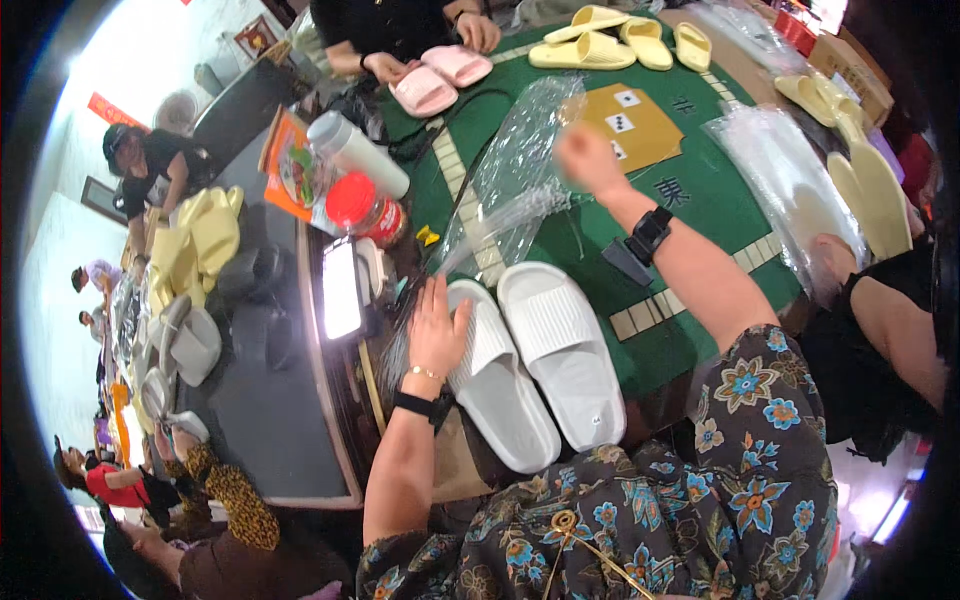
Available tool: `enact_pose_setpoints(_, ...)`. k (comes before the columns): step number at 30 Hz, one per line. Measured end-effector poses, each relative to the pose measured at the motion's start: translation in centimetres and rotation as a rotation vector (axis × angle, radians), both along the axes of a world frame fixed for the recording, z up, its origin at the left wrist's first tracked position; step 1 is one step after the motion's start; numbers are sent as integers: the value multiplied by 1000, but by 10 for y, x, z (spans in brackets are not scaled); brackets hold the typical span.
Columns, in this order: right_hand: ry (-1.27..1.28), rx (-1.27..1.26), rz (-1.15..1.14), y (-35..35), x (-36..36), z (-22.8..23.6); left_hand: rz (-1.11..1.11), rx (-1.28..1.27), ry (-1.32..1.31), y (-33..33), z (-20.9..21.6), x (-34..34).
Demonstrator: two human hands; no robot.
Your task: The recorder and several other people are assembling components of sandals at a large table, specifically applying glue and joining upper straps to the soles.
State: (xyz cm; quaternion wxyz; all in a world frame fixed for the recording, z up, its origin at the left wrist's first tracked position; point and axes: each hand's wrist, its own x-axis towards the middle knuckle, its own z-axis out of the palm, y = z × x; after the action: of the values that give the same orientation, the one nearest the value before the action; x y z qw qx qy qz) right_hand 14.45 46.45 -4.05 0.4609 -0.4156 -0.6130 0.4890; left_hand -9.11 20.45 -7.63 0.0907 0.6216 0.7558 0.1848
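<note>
A pair of light grey slide slippers [555,350] lies side by side at the table's near edge, toes away from me. My left hand [437,325] rests along the left slipper, fingers stretched out. Beyond the slippers lies a crumpled clear plastic bag [520,170], its lower end near my left fingertips. My right hand [590,158] is raised at the bag's right side, in front of a stack of brown cards [645,130]. Its fingers look curled but are blurred by motion; what they hold, if anything, cannot be made out.
A lit phone [342,288], a red-lidded jar [368,208] and a white bottle [358,150] stand left. Across the green table [690,235], another person's hands touch pink slippers [440,80]. Yellow slippers [590,50] lie at the back; clear bags [785,190] lie right, near another person's arm.
</note>
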Motion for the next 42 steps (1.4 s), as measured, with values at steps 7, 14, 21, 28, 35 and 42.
enact_pose_setpoints(7,-699,522,143,-27,-14,-8,60,-28,-141,-11,15,11)
enact_pose_setpoints(14,-899,328,230,-10,-6,-36,117,-87,-73,-17,12,20)
enact_pose_setpoints(21,-806,489,129,-6,-9,-39,112,-68,-89,-13,12,17)
enact_pose_setpoints(28,-715,484,128,-10,-20,-26,124,-60,-115,-13,7,17)
enact_pose_setpoints(35,-383,284,100,22,-10,-36,116,-59,-127,-12,7,18)
enact_pose_setpoints(42,-139,-44,9,25,2,-5,127,-73,-138,-16,10,16)
